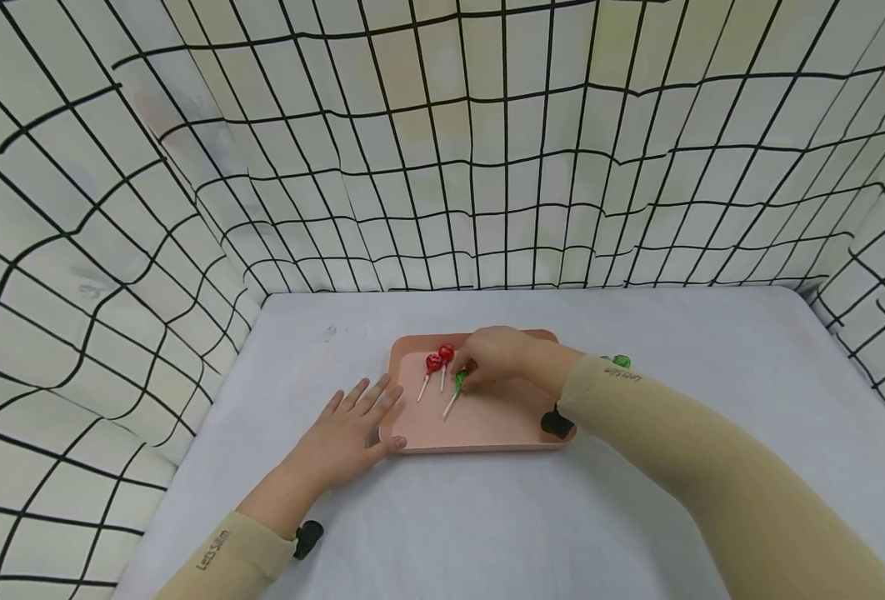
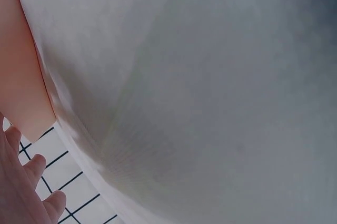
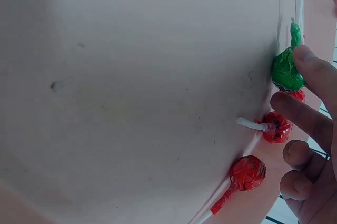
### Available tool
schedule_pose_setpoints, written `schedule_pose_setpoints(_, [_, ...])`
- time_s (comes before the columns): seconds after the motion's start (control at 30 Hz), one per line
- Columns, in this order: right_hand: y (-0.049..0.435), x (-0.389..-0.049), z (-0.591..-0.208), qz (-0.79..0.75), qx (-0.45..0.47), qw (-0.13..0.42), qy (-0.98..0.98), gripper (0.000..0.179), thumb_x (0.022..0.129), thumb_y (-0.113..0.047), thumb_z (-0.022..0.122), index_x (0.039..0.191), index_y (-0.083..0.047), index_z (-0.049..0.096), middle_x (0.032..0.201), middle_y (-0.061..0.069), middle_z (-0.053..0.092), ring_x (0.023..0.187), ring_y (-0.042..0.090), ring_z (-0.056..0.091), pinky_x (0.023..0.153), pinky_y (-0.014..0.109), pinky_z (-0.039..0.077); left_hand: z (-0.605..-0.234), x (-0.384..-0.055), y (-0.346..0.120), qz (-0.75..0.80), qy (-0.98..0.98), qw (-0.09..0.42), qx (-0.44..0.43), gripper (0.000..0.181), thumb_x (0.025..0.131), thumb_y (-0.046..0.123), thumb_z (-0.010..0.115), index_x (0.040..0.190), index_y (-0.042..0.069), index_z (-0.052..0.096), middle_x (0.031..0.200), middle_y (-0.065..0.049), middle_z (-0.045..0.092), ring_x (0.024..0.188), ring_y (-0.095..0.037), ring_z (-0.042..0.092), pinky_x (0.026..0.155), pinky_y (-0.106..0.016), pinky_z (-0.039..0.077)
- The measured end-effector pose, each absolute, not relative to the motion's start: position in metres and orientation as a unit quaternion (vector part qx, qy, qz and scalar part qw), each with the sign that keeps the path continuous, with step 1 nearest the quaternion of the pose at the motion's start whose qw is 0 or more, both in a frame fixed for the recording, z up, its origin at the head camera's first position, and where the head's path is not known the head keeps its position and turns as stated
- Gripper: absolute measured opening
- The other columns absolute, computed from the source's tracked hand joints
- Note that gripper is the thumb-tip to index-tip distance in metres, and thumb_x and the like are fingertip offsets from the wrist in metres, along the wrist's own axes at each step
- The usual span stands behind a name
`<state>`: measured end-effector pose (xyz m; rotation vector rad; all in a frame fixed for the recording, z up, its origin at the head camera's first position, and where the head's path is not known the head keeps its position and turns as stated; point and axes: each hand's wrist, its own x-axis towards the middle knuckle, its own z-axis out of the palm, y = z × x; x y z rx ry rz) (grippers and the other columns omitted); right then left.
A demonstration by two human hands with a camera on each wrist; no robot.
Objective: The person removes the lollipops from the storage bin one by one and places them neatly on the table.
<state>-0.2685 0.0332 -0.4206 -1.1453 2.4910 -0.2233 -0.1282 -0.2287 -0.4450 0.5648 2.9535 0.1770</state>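
Observation:
My right hand point(image 1: 497, 354) reaches over the pink tray point(image 1: 517, 417). Its thumb and forefinger pinch the wrapped head of a green lollipop point(image 1: 461, 379), whose white stick slants toward the tray's front left. In the right wrist view the green lollipop point(image 3: 287, 71) sits between thumb and forefinger. Beside it in the tray lie red lollipops point(image 1: 433, 363); the right wrist view shows two plainly, with another red head point(image 3: 296, 95) partly hidden behind the green one. My left hand point(image 1: 352, 429) lies with fingers spread at the tray's left edge, thumb at its front left corner, holding nothing.
More green lollipops point(image 1: 622, 361) lie on the white tabletop point(image 1: 697, 350) right of the tray, partly hidden by my right sleeve. White walls with a black grid point(image 1: 506, 167) enclose the table at the back and both sides.

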Motion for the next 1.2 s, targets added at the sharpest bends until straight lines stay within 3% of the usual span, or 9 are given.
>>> schedule_pose_setpoints(0.3, [0.0343,-0.2699,-0.4226,-0.091,-0.418,0.202,0.881,0.029,0.089,-0.034,0.076,0.117,-0.027,0.076,0.096,-0.016,0.067,0.089,0.009,0.055,0.085,0.024,0.048,-0.4445,-0.1283,-0.2277,0.068,0.978,0.068,0.184,0.081,0.094,0.064,0.052,0.159,0.024,0.025,0.166,0.001,0.015,0.151,-0.033,0.015,0.119,-0.060,0.013])
schedule_pose_setpoints(0.8, [0.0362,-0.2665,-0.4211,-0.107,-0.413,0.224,0.876,0.028,0.094,-0.016,0.067,0.119,-0.027,0.075,0.102,-0.016,0.067,0.089,0.009,0.053,0.081,0.022,0.047,-0.4437,-0.1271,-0.2294,0.072,0.978,0.061,0.189,0.082,0.093,0.067,0.049,0.159,0.024,0.026,0.165,-0.001,0.017,0.150,-0.035,0.017,0.118,-0.061,0.014])
schedule_pose_setpoints(1.03, [0.0371,-0.2644,-0.4229,-0.110,-0.407,0.216,0.881,0.030,0.096,-0.026,0.064,0.124,-0.031,0.071,0.088,-0.015,0.063,0.082,0.008,0.054,0.076,0.023,0.046,-0.4422,-0.1277,-0.2279,0.069,0.978,0.067,0.183,0.082,0.093,0.065,0.051,0.159,0.025,0.025,0.166,0.001,0.015,0.151,-0.033,0.015,0.119,-0.060,0.013])
schedule_pose_setpoints(1.2, [0.0355,-0.2623,-0.4230,-0.089,-0.395,0.208,0.890,0.038,0.093,-0.040,0.069,0.130,-0.032,0.068,0.094,-0.014,0.063,0.088,0.009,0.056,0.085,0.025,0.048,-0.4436,-0.1280,-0.2276,0.069,0.978,0.073,0.181,0.082,0.093,0.067,0.050,0.159,0.025,0.024,0.166,0.001,0.015,0.151,-0.033,0.015,0.119,-0.060,0.012])
